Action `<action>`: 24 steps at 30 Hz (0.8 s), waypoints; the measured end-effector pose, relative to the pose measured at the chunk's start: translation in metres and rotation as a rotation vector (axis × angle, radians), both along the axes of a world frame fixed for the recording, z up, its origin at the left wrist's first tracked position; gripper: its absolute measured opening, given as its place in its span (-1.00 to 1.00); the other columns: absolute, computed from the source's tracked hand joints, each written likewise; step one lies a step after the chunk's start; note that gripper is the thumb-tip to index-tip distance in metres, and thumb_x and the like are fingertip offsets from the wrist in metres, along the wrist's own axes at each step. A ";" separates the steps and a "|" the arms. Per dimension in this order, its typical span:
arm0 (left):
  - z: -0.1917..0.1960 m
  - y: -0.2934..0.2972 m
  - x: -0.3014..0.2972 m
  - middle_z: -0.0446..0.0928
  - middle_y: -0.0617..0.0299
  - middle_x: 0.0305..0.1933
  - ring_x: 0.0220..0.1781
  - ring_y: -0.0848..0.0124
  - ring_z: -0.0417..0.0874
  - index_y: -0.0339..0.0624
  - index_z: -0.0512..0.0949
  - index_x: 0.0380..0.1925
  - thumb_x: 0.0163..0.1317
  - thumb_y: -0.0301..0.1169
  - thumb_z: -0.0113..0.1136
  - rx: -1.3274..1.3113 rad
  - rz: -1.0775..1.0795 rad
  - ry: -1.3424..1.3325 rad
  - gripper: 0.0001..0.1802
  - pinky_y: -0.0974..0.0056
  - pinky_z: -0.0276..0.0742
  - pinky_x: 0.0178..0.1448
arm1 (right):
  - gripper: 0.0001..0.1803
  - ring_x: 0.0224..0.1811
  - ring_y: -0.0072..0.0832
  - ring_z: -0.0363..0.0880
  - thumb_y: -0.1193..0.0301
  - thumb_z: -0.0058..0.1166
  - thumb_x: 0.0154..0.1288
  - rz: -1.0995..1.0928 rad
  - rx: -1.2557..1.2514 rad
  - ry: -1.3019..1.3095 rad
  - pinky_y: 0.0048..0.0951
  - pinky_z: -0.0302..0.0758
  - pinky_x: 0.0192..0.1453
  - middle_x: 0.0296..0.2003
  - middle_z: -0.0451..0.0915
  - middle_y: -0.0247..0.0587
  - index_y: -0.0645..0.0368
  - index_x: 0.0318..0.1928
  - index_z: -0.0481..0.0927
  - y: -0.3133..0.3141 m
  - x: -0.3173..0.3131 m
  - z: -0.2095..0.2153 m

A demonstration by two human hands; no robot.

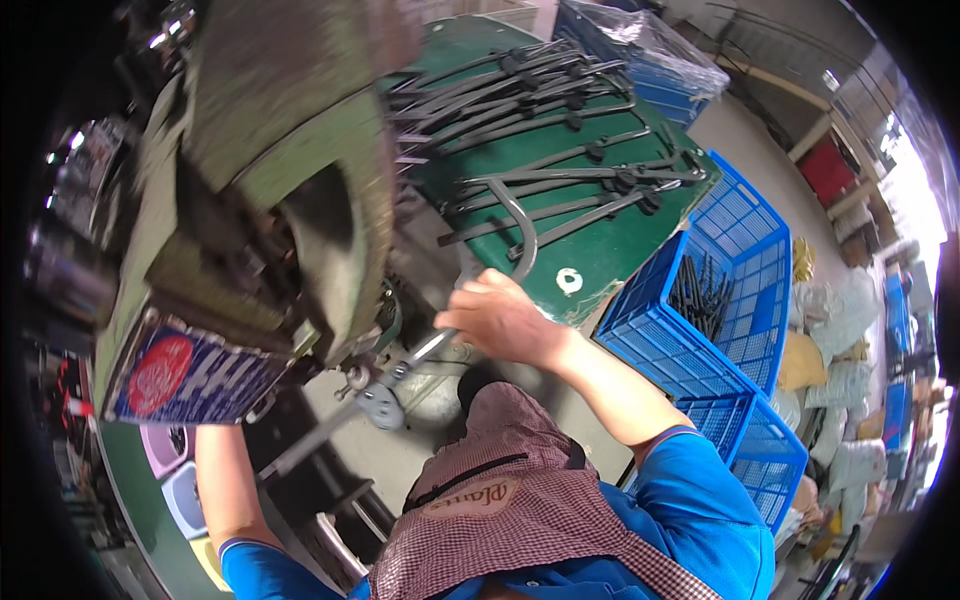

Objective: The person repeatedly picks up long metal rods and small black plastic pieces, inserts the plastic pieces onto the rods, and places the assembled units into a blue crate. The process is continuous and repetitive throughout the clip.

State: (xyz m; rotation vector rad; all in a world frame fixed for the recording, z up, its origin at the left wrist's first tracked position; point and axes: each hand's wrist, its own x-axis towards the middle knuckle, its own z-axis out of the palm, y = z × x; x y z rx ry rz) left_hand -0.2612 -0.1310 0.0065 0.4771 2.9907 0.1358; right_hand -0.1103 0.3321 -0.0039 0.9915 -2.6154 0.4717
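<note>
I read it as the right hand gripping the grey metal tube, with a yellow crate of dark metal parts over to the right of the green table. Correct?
Not quite: the crate of dark metal parts is blue, not yellow, as the head view shows. It is right of the green table, and the right hand grips the grey metal tube.

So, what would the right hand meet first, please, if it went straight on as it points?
Past the grey metal tube in its grip, the right hand would probably meet the worn green metal machine, though depth is unclear.
</note>
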 end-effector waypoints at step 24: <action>-0.100 0.046 -0.069 0.64 0.27 -0.52 -0.60 0.52 0.55 -0.28 0.73 -0.27 0.15 -0.55 0.33 0.636 0.427 0.083 -0.86 0.39 0.45 -0.51 | -0.58 -0.10 -0.34 0.67 0.58 0.41 -0.02 -0.424 -0.096 -0.670 -0.35 0.57 0.00 -0.17 0.72 -0.13 0.18 -0.05 0.72 0.508 -0.175 0.018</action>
